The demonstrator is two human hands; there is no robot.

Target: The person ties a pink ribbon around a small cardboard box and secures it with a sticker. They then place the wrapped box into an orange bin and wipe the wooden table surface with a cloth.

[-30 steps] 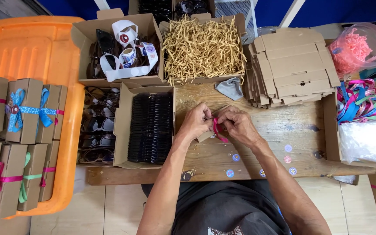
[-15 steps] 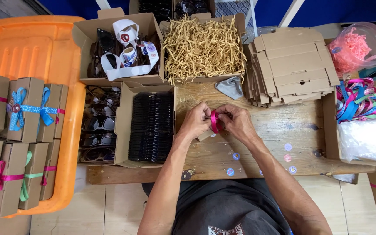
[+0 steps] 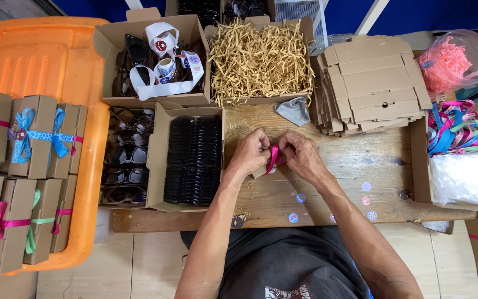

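Note:
My left hand [image 3: 250, 152] and my right hand [image 3: 301, 153] meet over the wooden table [image 3: 372, 182], both pinching a pink ribbon [image 3: 273, 159] wound around a small brown cardboard box [image 3: 260, 171] that they mostly hide. The ribbon stands up between my thumbs. Just left of my left hand sits an open carton of black cases [image 3: 193, 158].
A box of tan paper shred [image 3: 258, 58] and a grey cloth [image 3: 294, 111] lie behind my hands. Flat cardboard blanks [image 3: 372, 83] are stacked at right, beside loose ribbons [image 3: 460, 127]. Ribbon-tied boxes [image 3: 26, 177] rest on an orange bin lid [image 3: 45, 61]. Round stickers [image 3: 365, 187] dot the table.
My hands have stayed in place while the fingers worked the pink ribbon, which now stands more upright between my thumbs.

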